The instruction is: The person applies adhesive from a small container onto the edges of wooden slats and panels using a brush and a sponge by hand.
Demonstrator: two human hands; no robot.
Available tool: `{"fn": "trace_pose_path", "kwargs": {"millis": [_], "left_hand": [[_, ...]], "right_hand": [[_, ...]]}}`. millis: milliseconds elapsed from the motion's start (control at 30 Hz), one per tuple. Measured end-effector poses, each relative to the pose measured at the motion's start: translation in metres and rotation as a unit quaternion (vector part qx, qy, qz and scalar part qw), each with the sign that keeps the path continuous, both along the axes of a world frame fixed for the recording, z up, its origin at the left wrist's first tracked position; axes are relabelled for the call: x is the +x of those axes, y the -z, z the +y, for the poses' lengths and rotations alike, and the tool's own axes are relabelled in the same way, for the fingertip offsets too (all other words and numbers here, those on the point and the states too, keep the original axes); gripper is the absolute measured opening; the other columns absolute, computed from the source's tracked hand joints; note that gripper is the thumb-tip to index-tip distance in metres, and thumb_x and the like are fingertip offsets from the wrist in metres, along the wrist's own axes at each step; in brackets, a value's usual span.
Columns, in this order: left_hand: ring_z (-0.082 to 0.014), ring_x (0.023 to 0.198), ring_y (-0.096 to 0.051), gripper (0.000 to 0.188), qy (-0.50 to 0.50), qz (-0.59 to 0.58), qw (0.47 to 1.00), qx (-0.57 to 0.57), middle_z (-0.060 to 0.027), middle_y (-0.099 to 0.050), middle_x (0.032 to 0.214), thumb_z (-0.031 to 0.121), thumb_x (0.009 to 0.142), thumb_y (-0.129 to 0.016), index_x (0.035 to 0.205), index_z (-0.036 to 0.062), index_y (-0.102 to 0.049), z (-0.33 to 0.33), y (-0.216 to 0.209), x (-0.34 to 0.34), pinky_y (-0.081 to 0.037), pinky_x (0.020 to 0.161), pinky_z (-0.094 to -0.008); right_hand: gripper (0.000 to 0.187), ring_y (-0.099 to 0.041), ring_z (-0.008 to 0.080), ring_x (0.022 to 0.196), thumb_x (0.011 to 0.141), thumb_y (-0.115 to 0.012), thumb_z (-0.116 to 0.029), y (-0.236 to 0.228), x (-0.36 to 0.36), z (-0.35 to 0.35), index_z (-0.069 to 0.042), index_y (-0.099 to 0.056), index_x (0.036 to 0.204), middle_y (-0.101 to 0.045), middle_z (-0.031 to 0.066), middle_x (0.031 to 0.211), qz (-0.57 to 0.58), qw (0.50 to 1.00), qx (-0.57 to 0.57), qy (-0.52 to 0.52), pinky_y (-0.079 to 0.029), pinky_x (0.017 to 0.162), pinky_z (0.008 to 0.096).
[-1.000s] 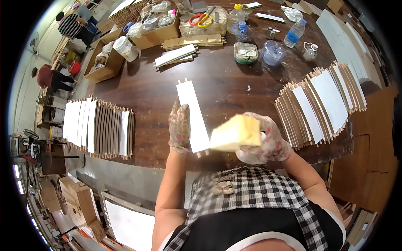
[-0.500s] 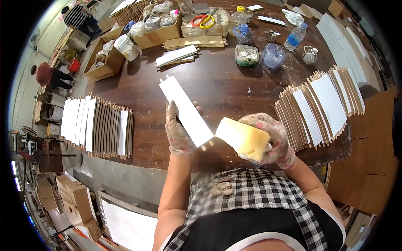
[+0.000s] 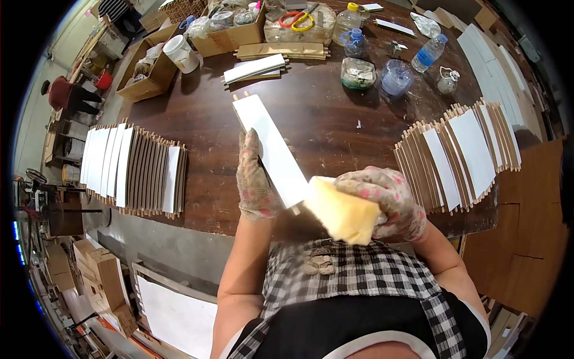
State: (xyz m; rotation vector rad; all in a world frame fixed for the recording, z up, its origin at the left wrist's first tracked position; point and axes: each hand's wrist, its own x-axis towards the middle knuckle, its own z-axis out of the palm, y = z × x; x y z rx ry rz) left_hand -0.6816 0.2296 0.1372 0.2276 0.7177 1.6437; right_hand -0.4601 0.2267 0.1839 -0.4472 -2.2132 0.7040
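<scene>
My left hand (image 3: 257, 176), in a stained patterned glove, is closed round a white board (image 3: 272, 149) with wooden dowel pegs at its ends. The board slants from upper left to lower right above the dark table (image 3: 209, 131). In my gloved right hand (image 3: 388, 200) is a yellow sponge (image 3: 341, 210), gripped from its right side. The sponge's upper left corner meets or overlaps the board's near end; whether they press together I cannot tell. Most fingers of my left hand are hidden behind the board.
Rows of pegged boards stand at the left (image 3: 134, 170) and right (image 3: 457, 155) of the table. Toward the back are cardboard boxes (image 3: 143, 90), a white bucket (image 3: 180, 55), scissors (image 3: 302, 21), a water bottle (image 3: 429, 54) and plastic tubs (image 3: 396, 79). Two people (image 3: 72, 99) are at the far left.
The sponge has tilted and shifted slightly left and down against the board's near end. The board has turned a little more upright. My view has shifted slightly.
</scene>
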Motion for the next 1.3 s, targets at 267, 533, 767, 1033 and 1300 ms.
{"fn": "trace_pose_path", "kwargs": {"millis": [267,533,767,1033,1300], "left_hand": [[-0.0197,0.074,-0.063,0.034,0.007,0.014,1.0,0.005,-0.0099,-0.061,0.084,0.031,0.099,-0.044,0.124,0.0088,-0.046,-0.006,-0.005,-0.002,-0.055,0.065,-0.0324],[-0.0234,0.089,-0.064,0.043,0.045,0.177,0.983,-0.007,-0.016,-0.065,0.095,0.037,0.097,-0.045,0.12,0.0015,-0.052,-0.004,0.05,0.005,-0.054,0.079,-0.0336],[-0.0214,0.101,-0.058,0.042,0.214,-0.046,0.976,0.008,-0.0102,-0.054,0.119,0.032,0.1,-0.04,0.13,0.0035,-0.043,-0.013,0.004,0.033,-0.051,0.083,-0.0332],[-0.0148,0.078,-0.061,0.05,0.217,0.097,0.967,-0.09,-0.0059,-0.063,0.095,0.047,0.098,-0.042,0.118,0.0031,-0.056,-0.023,-0.025,0.028,-0.051,0.066,-0.0283],[-0.0146,0.075,-0.059,0.042,0.232,0.106,0.96,-0.116,-0.0064,-0.062,0.093,0.034,0.099,-0.044,0.126,0.0017,-0.048,-0.015,-0.022,0.03,-0.051,0.064,-0.0257]], "right_hand": [[0.061,-0.066,0.0228,0.097,0.068,-0.082,-0.031,0.011,0.019,0.008,-0.007,-0.058,0.118,-0.066,0.0118,0.106,0.0,0.999,-0.009,0.041,-0.056,0.081,0.0332],[0.068,-0.057,0.0242,0.111,0.071,-0.08,-0.025,0.034,-0.039,0.009,-0.003,-0.048,0.127,-0.054,0.0127,0.124,0.385,0.883,-0.267,0.018,-0.053,0.09,0.0387],[0.071,-0.053,0.0277,0.117,0.069,-0.078,-0.023,0.02,-0.058,0.061,-0.006,-0.047,0.13,-0.05,0.0152,0.128,0.154,0.98,0.008,0.125,-0.048,0.096,0.0382],[0.048,-0.064,0.0217,0.093,0.074,-0.078,-0.017,-0.013,-0.002,0.109,-0.002,-0.054,0.113,-0.061,0.014,0.104,0.216,0.949,-0.043,0.224,-0.056,0.076,0.0327],[0.054,-0.066,0.0288,0.082,0.069,-0.079,-0.02,-0.025,-0.009,0.075,-0.003,-0.057,0.115,-0.063,0.0142,0.097,-0.003,0.993,0.049,0.105,-0.054,0.069,0.0372]]}}
